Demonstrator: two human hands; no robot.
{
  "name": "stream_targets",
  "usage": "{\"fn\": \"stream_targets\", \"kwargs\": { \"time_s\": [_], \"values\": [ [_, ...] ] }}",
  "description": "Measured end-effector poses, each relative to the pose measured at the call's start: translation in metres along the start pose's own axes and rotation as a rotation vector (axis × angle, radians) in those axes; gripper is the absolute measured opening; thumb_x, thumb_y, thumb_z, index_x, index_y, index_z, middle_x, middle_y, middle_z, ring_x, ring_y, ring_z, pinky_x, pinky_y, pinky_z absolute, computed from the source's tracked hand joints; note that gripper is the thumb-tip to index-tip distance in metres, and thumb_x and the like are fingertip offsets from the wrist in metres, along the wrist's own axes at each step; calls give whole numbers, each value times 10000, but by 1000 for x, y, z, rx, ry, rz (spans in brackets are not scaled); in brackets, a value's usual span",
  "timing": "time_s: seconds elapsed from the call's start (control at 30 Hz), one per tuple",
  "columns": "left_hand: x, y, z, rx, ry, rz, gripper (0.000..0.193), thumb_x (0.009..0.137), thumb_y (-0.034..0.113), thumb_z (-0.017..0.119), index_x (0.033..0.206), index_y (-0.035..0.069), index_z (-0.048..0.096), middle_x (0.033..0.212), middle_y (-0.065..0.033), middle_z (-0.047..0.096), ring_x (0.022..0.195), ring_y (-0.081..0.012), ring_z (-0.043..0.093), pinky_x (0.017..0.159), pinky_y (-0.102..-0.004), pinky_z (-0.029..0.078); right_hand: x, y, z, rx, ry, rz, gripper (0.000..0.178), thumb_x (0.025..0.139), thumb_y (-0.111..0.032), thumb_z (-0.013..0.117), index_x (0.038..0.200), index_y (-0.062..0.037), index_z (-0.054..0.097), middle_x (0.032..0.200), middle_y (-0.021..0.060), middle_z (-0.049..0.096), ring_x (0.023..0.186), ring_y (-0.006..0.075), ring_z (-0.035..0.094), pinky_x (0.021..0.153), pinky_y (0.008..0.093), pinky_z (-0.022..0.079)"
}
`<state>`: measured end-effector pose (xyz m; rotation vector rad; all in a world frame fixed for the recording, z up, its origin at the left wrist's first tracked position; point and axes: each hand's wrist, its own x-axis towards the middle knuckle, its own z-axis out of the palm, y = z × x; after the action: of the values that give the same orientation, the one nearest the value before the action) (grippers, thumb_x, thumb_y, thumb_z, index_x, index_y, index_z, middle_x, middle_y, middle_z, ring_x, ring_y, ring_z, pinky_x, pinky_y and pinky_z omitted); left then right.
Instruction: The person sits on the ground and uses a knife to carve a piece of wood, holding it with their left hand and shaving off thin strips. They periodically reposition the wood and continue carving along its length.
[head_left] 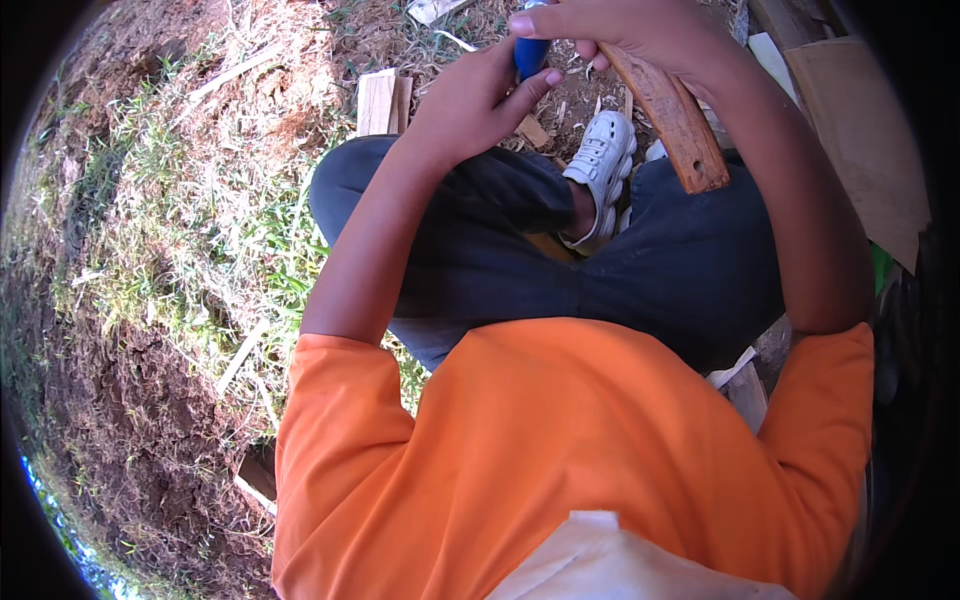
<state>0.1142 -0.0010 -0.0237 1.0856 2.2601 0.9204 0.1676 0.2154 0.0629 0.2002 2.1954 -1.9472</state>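
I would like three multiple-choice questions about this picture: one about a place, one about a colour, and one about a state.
1. Where is the white shoe?
A. between the two dark trouser legs
B. on the grass at the far left
C. on top of the plywood sheet

2. What colour is the tool handle in the left hand?
A. red
B. blue
C. yellow

3. How is the curved wooden piece at this moment?
A. lying loose on the ground
B. leaning against a wall
C. gripped at its upper end by the right hand

Answers:
1. A, the shoe shows in the gap between the knees.
2. B, a blue handle shows between the thumb and the fingers.
3. C, the fingers wrap the top end, and the lower end hangs free above the right thigh.
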Motion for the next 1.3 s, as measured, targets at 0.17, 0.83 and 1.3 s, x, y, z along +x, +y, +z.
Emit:
{"fn": "stream_targets", "kwargs": {
  "time_s": [0.17, 0.83, 1.3],
  "values": [
    [-20, -7, -11, 301, -145, 63, 577, 900, 490, 752, 1252, 49, 633, 1125, -184, 701, 1114, -370, 666, 956, -444, 536, 8, 17, 1, -2, 38, -50, 679, 842, -170, 834, 1379, 59, 487, 904, 85, 638, 645, 118, 623, 542, 265, 520],
    [11, -116, -62, 151, 148, -295, 409, 992, 399, 678, 1159, 30, 732, 949, -139, 756, 841, -199, 727, 768, -343, 562, 0, 3, -30, 90, 242, -60, 427, 885, -136, 762, 1196, 80, 563, 858, 80, 645, 613, 106, 603, 512, 244, 519],
    [67, -50, -29, -382, 90, -162, 436, 1058, 436, 574, 1237, 54, 682, 1088, -82, 719, 995, -170, 714, 856, -347, 625, -62, -19, -72, 4, 541, -251, 337, 887, -282, 773, 1018, 12, 675, 832, 61, 652, 623, 114, 616, 559, 254, 540]
  ]
}}
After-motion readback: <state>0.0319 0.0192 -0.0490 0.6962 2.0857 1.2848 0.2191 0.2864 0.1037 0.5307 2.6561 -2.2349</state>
